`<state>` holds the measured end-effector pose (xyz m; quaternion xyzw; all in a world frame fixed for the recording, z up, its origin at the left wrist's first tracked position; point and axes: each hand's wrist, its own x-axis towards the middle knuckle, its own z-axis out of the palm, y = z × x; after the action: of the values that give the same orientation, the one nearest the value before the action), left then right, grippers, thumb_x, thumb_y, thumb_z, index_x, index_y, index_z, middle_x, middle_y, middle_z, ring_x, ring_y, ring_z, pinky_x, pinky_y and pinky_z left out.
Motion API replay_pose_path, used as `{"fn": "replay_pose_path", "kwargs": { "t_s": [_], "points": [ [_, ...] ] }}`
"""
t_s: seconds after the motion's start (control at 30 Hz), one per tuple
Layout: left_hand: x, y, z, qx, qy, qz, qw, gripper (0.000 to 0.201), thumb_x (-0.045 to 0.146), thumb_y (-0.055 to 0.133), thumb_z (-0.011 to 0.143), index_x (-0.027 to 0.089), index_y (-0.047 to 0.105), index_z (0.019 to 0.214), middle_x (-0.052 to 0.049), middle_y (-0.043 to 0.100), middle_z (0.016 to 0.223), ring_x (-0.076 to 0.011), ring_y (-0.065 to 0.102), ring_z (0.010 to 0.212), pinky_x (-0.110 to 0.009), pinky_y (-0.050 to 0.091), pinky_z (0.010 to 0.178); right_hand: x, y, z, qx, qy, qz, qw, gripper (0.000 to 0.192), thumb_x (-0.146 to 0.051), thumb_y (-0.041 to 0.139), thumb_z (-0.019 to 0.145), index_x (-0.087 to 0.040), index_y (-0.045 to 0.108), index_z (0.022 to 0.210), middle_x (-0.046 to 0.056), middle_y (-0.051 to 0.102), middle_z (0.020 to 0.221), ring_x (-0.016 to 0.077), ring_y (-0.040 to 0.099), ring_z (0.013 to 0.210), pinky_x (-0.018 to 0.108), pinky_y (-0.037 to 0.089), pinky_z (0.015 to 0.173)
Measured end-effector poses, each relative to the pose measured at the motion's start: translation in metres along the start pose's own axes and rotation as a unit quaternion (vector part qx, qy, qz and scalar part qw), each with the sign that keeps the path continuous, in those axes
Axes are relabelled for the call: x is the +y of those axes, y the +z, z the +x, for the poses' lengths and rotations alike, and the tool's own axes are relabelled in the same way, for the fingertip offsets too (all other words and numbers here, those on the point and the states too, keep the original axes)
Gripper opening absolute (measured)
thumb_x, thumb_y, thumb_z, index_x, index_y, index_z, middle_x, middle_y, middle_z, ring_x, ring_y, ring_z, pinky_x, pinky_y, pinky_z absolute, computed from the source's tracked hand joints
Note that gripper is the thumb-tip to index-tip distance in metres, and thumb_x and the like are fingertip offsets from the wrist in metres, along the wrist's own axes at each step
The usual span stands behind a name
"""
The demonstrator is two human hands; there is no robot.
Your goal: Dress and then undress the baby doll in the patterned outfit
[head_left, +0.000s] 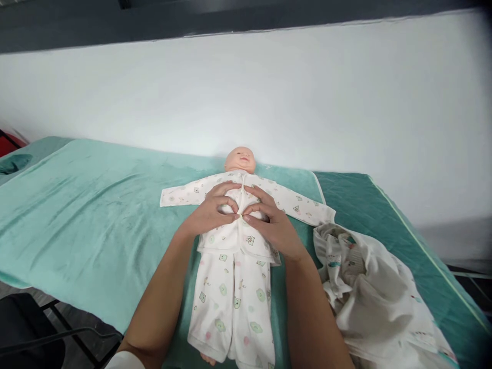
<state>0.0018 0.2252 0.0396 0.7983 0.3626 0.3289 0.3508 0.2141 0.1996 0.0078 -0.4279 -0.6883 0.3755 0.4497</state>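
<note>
Doll (240, 160) is laid face-up on green towel (88, 215). Tie (241, 216) on its top (234, 233) is pinched by left hand (212, 211) and right hand (271, 221). Spare clothes (369, 292) beside. No readable writing.

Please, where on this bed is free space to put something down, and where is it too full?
The widest free patch is the light green blanket left of the doll, from its sleeve out to the bed's left edge. A bare dark green strip lies beyond the heap of clothes, against the wall. It is crowded in the middle, where the left hand and right hand press the doll's shirt.
</note>
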Motion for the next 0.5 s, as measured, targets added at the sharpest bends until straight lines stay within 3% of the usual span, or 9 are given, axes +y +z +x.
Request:
{"fn": "replay_pose_path", "kwargs": {
  "t_s": [0.13, 0.3, 0.5],
  "points": [
    [-0.006, -0.001, 0.0, -0.015, 0.013, -0.025, 0.999, 0.012, 0.035, 0.068, 0.089, 0.028, 0.078, 0.089, 0.0, 0.046, 0.156, -0.0276, 0.028, 0.154, -0.046, 0.041, 0.119, 0.0, 0.001, 0.001, 0.012, 0.002, -0.004, 1.0, 0.014, -0.045, 0.071, 0.088, -0.031, 0.071, 0.084, -0.005, 0.046, 0.155, 0.0264, 0.023, 0.154, 0.054, 0.021, 0.126],
    [-0.008, 0.002, 0.001, -0.009, 0.015, 0.008, 1.0, 0.022, 0.037, 0.065, 0.092, 0.034, 0.075, 0.111, 0.002, 0.045, 0.157, -0.0254, 0.027, 0.154, -0.049, 0.026, 0.128, 0.003, 0.004, 0.002, 0.04, 0.003, 0.043, 0.998, 0.013, -0.044, 0.064, 0.093, -0.031, 0.064, 0.093, -0.002, 0.049, 0.151, 0.0238, 0.032, 0.15, 0.051, 0.025, 0.124],
    [0.001, 0.008, 0.003, 0.021, 0.029, 0.044, 0.998, 0.01, 0.037, 0.07, 0.089, 0.027, 0.074, 0.09, -0.001, 0.051, 0.152, -0.0262, 0.037, 0.148, -0.048, 0.03, 0.125, -0.003, 0.012, 0.002, 0.063, 0.002, -0.03, 0.998, 0.016, -0.038, 0.073, 0.085, -0.028, 0.061, 0.089, 0.001, 0.049, 0.149, 0.0244, 0.034, 0.147, 0.05, 0.023, 0.124]
  ]
}}
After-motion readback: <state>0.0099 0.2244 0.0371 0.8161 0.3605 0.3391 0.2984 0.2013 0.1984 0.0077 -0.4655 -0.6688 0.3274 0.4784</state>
